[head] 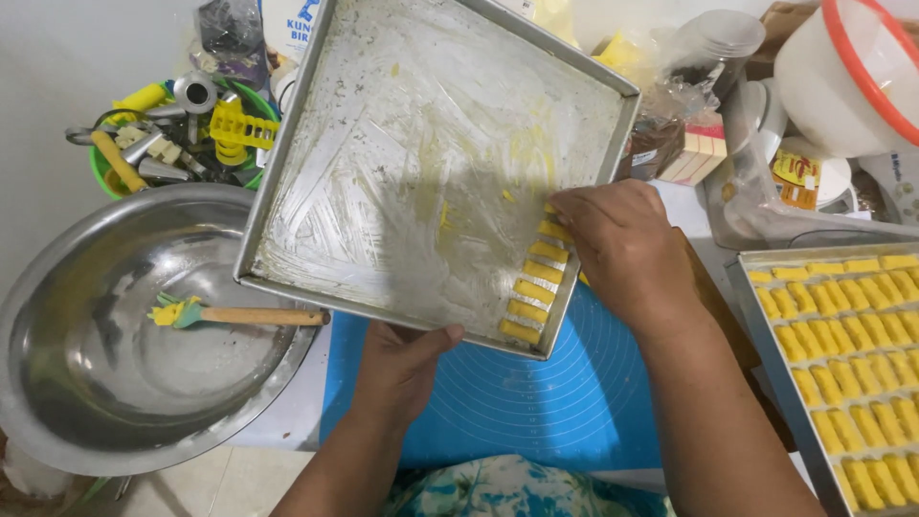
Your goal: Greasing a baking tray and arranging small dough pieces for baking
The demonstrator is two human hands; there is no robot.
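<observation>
The big square metal tray (412,163) sits in the middle, tipped up a little and smeared all over with greasy yellow streaks. Along the tray's right edge lies a short row of small yellow dough sticks (536,287), one below the other. The right hand (622,249) rests on the top of that row, with its fingers curled down onto the top stick at the tray's right rim; how tightly the fingers pinch cannot be seen. The left hand (402,369) is at the tray's bottom edge, with its thumb hooked over the rim and the other fingers hidden under the tray, so it holds the tray up. Under the tray's bottom right corner lies a blue mat (536,402) with thin round lines on it. To the left of the tray stands a big shiny metal bowl (96,383), and inside the bowl lies a little brush (239,314) with a wooden handle and a green and yellow end. Above the bowl, near the tray's top left corner, is a green tub of tools (182,124). To the right of the tray stands a second tray (751,306), full of yellow sticks in neat rows. Above that second tray is a white tub with a red rim (814,86).
</observation>
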